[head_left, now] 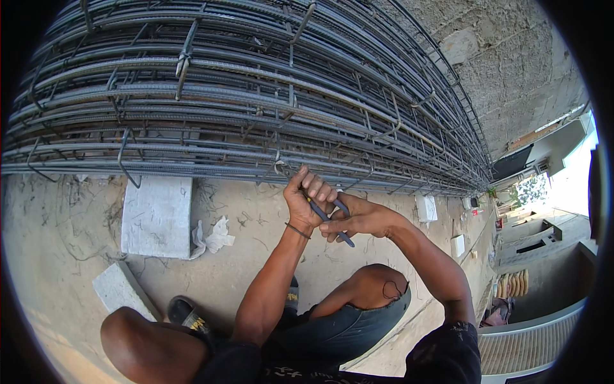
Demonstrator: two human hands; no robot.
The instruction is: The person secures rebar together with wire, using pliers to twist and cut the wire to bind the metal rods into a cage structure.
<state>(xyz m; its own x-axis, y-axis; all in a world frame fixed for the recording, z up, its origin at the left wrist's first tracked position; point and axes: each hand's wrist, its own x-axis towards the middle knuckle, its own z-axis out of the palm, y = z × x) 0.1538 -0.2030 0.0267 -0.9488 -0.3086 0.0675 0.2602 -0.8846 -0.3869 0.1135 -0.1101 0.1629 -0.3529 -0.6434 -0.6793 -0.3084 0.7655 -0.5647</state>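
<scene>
Pliers (346, 239) with dark blue handles are between my two hands, just in front of the lower edge of a stack of tied steel rebar cages (243, 96). My left hand (309, 197) is closed around the upper part of the pliers, hiding their jaws. From the right, my right hand (364, 217) grips the handles, its fingers closed and partly covered by the tool. Close by my left fingertips, a small twist of tie wire (279, 165) sits on a low bar. Whether the pliers touch any wire, I cannot tell.
A pale block (157, 217) lies under the cages at left, with crumpled white paper (219, 235) beside it. Another block (125, 289) rests near my left knee. Wire scraps litter the concrete floor (262, 230). A rough wall (511, 70) stands behind the cages.
</scene>
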